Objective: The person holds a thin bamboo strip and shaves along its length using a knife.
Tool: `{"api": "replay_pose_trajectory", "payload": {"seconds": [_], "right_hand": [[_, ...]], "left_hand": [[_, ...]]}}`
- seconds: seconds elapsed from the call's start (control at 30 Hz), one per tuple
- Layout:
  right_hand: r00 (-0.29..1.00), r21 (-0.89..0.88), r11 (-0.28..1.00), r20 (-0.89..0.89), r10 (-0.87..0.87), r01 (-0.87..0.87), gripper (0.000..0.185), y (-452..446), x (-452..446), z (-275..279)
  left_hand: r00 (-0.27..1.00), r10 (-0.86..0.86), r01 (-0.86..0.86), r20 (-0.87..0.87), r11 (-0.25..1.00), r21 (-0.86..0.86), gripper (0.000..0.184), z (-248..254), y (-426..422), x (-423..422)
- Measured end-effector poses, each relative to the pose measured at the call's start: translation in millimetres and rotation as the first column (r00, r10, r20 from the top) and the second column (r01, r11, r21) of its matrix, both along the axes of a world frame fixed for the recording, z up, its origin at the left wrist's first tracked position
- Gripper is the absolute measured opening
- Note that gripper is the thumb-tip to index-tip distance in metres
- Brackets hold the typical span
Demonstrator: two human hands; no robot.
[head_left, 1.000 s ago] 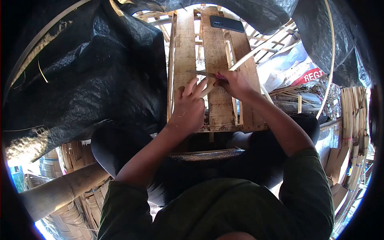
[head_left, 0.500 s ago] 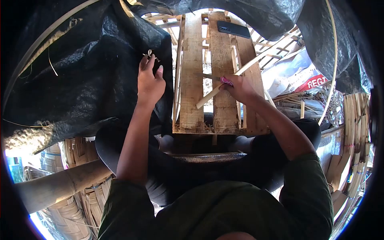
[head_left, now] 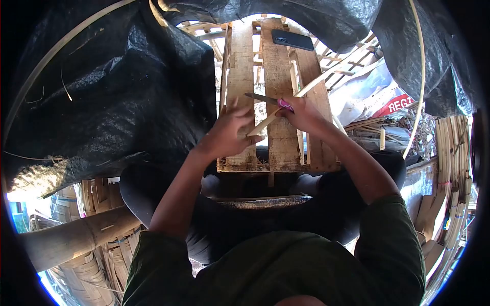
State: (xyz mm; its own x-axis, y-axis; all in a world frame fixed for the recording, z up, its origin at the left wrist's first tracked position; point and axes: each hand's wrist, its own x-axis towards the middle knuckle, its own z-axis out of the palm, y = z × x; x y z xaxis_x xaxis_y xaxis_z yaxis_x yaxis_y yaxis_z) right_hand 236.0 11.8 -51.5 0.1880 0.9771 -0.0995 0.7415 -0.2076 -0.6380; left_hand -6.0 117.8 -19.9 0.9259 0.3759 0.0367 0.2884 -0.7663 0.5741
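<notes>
My right hand (head_left: 302,113) grips a knife with a pink wrapped handle (head_left: 285,104). Its dark blade (head_left: 260,97) points left over the slatted wooden bench. The same hand also has a long pale bamboo strip (head_left: 326,74) under its fingers, slanting from upper right down to the near left. Close to the strip's lower end is my left hand (head_left: 230,131), with fingers apart and smeared by motion. Its thumb lies beside the strip end; whether they touch I cannot tell. Nothing shows in that hand.
A phone (head_left: 292,40) lies at the far end of the wooden bench (head_left: 239,66). Black plastic sheeting (head_left: 117,97) hangs on the left and overhead. Bundled bamboo strips (head_left: 451,168) stand at right, near a printed sack (head_left: 372,92). A thick bamboo pole (head_left: 76,237) crosses lower left.
My left hand has come right and nearer from the black sheeting to the strip's lower end. The pale curled scrap by its fingertips no longer shows there. My right hand has barely moved.
</notes>
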Motion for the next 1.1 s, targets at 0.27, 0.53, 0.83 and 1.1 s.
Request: {"api": "replay_pose_trajectory", "payload": {"seconds": [0.27, 0.53, 0.83, 1.1], "right_hand": [[1.0, 0.008, 1.0, 0.021, 0.016, -0.017, 0.025, -7.0, 7.2, 19.8], [0.967, 0.108, 0.979, 0.169, -0.19, 0.173, 0.023, -16.7, 81.2, 33.5], [0.856, -0.273, 0.814, 0.092, -0.509, 0.513, 0.056, 14.7, 102.0, -4.0], [0.894, -0.15, 0.901, 0.268, -0.36, 0.408, 0.054, 15.3, 108.2, -13.0]], "left_hand": [[0.991, 0.072, -0.072, 0.112, 0.997, -0.003, 0.019, -47.4, -22.0, 13.7], [0.989, 0.045, -0.044, 0.143, 0.999, -0.008, 0.019, -56.5, -25.4, 17.7], [0.971, 0.098, -0.079, 0.217, 0.992, -0.096, 0.016, -55.4, -23.8, 20.0], [0.962, 0.092, -0.081, 0.258, 0.995, -0.052, 0.015, -56.4, -24.3, 23.4]]}}
